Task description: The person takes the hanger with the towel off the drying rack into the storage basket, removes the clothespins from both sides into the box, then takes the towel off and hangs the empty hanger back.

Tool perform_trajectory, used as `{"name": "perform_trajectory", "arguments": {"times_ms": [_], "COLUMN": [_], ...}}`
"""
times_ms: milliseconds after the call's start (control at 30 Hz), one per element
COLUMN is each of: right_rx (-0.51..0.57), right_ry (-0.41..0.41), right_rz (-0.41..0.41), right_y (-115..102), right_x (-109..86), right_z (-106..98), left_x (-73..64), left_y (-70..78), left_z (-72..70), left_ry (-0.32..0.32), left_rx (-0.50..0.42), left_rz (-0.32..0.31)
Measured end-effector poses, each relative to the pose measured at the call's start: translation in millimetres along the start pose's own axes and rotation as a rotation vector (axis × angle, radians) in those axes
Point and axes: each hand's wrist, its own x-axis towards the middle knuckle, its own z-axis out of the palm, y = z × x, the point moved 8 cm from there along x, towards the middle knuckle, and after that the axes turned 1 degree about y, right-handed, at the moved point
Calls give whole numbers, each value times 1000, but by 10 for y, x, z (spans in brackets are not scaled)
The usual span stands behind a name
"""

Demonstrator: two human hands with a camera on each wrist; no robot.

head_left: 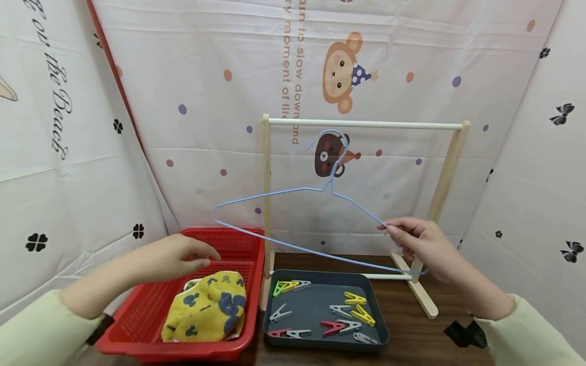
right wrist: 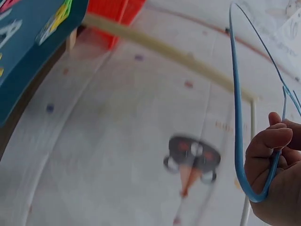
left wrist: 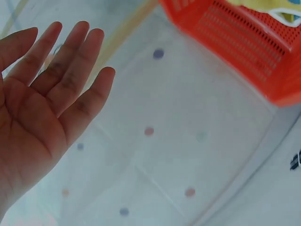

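A light blue wire hanger (head_left: 293,246) hangs in the air before the wooden rack, its hook pointing up and left. My right hand (head_left: 418,239) pinches its right shoulder between thumb and fingers; in the right wrist view the blue wire (right wrist: 237,117) passes through that hand (right wrist: 277,160). Over the red basket (head_left: 137,323) hovers my left hand (head_left: 176,256), holding nothing. Its fingers spread loosely with the palm showing in the left wrist view (left wrist: 51,99). Below it in the basket lies a crumpled yellow cloth (head_left: 206,307) with dark blue patterns.
A wooden rack (head_left: 267,178) with a white top rod (head_left: 366,123) stands behind. In front of it, a dark grey tray (head_left: 316,305) holds several yellow, red, grey and green clothespins. The brown table (head_left: 412,335) extends to the right, and printed white cloth (head_left: 220,101) surrounds the space.
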Motion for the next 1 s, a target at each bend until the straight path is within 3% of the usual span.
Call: {"name": "perform_trajectory", "arguments": {"times_ms": [167,367,633,1000], "right_rx": [-79,-153,-286,-409], "right_ry": [96,171,242,277], "right_rz": [-25,-7,23,112], "right_y": [63,124,196,271], "right_x": [-36,-12,-6,99], "right_z": [-421,-923,-1473,-1888], "left_x": [-247,-425,-491,-507], "left_y": [-162,-276,-378,-454], "left_z": [-133,-209,-194,-146], "left_ry": [94,136,115,116], "left_rx": [22,24,12,29], "left_rz": [-85,-112,-171,-170]}}
